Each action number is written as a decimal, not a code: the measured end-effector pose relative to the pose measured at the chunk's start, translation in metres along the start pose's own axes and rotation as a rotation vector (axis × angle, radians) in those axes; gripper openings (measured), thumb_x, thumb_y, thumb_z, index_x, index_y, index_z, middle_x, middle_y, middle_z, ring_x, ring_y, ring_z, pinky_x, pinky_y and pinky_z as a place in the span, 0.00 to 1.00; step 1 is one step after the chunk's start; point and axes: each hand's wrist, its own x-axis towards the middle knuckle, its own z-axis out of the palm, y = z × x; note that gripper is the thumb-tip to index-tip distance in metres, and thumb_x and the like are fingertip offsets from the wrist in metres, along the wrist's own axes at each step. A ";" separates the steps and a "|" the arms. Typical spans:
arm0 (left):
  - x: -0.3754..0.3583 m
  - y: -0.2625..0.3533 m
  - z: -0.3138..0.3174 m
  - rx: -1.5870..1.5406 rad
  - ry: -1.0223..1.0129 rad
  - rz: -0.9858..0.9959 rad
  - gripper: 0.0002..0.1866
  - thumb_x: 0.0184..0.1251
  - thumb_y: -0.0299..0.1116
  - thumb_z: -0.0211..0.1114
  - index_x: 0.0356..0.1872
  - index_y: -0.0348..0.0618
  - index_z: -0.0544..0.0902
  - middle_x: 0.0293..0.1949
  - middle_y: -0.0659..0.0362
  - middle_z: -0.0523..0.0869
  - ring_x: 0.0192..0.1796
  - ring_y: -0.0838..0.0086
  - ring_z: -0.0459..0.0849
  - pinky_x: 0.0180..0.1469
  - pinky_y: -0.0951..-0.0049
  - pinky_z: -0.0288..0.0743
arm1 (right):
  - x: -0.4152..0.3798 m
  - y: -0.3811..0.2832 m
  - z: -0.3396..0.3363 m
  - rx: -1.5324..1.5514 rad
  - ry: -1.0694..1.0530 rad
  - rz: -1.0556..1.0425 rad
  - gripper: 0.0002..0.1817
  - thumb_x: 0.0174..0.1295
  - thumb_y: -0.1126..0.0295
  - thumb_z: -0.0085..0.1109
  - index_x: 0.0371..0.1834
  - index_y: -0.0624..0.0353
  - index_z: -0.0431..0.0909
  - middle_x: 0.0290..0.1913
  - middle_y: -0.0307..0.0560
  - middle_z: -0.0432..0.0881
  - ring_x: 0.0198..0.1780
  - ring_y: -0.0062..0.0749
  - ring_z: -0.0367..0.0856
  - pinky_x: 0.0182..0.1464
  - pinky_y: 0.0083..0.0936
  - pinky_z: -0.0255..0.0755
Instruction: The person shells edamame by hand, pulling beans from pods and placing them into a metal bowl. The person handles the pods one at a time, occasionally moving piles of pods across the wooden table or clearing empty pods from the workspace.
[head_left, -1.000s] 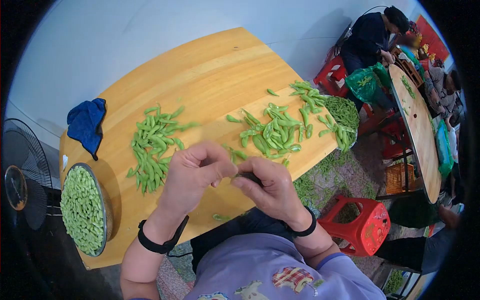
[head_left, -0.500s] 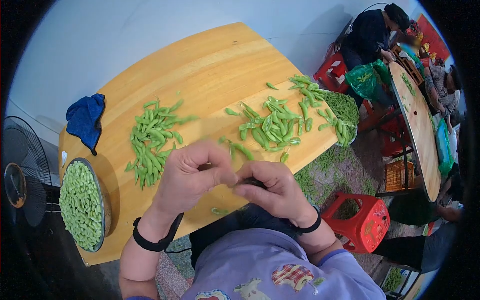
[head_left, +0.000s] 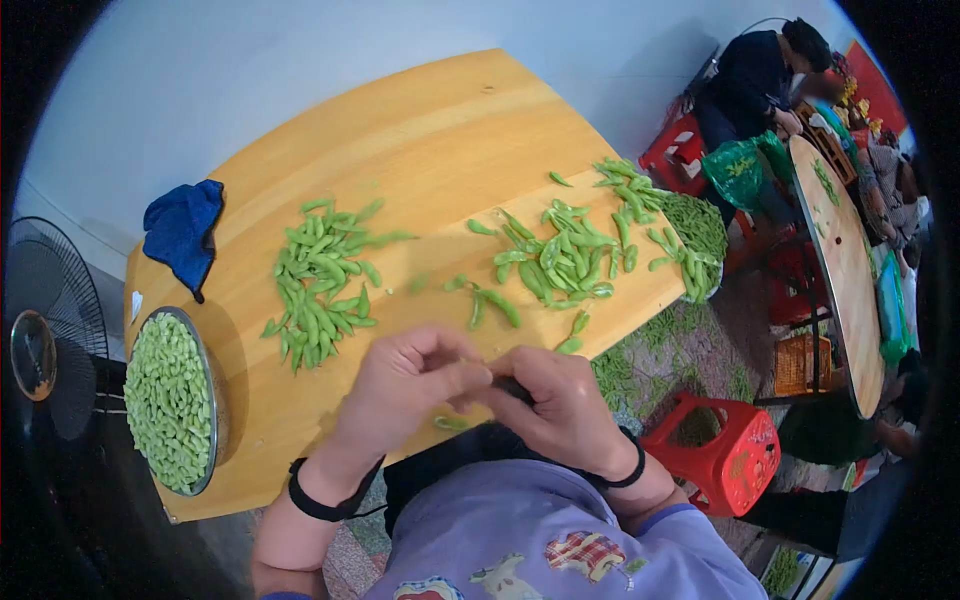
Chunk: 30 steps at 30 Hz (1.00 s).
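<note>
As your left hand (head_left: 405, 388) pinched its fingertips together, contents unclear, your right hand (head_left: 568, 408) curled closed around a dark object (head_left: 514, 389). Edamame pods (head_left: 318, 285) lay on the table (head_left: 430, 150) beyond your fingers; shelled beans (head_left: 168, 400) filled the bowl (head_left: 213, 405) to their left.

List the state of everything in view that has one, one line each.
Left hand: fingertips pinched; any contents unclear
Right hand: curled around a small dark object
Pods: loose, mostly in heaps
Bowl: full of beans
Cloth: crumpled
Fan: upright; running or not, cannot tell
Red stool: unoccupied
</note>
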 end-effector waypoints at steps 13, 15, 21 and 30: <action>0.035 -0.007 -0.037 0.589 0.194 -0.080 0.08 0.60 0.29 0.58 0.38 0.37 0.75 0.31 0.59 0.79 0.33 0.74 0.79 0.31 0.74 0.72 | -0.004 0.029 -0.012 -0.043 0.239 0.233 0.13 0.53 0.72 0.62 0.39 0.66 0.74 0.23 0.44 0.74 0.24 0.19 0.69 0.27 0.20 0.66; 0.059 0.000 -0.046 0.837 0.282 0.073 0.08 0.58 0.30 0.59 0.35 0.37 0.76 0.28 0.56 0.78 0.31 0.72 0.79 0.31 0.72 0.71 | 0.002 0.033 -0.017 0.006 0.356 0.334 0.19 0.53 0.72 0.63 0.47 0.65 0.71 0.24 0.45 0.75 0.24 0.21 0.70 0.27 0.20 0.67; 0.092 -0.025 -0.065 1.285 0.269 0.269 0.09 0.53 0.31 0.64 0.30 0.34 0.78 0.22 0.52 0.76 0.28 0.66 0.76 0.32 0.67 0.70 | 0.000 0.029 -0.018 -0.037 0.342 0.304 0.19 0.53 0.71 0.64 0.46 0.65 0.71 0.24 0.44 0.74 0.25 0.21 0.71 0.27 0.20 0.67; 0.045 0.005 -0.028 0.109 0.184 -0.067 0.03 0.57 0.26 0.62 0.30 0.37 0.79 0.24 0.64 0.78 0.25 0.84 0.73 0.26 0.83 0.65 | 0.010 0.031 -0.012 0.517 -0.045 0.477 0.11 0.56 0.72 0.60 0.40 0.65 0.74 0.24 0.34 0.70 0.25 0.15 0.67 0.26 0.14 0.63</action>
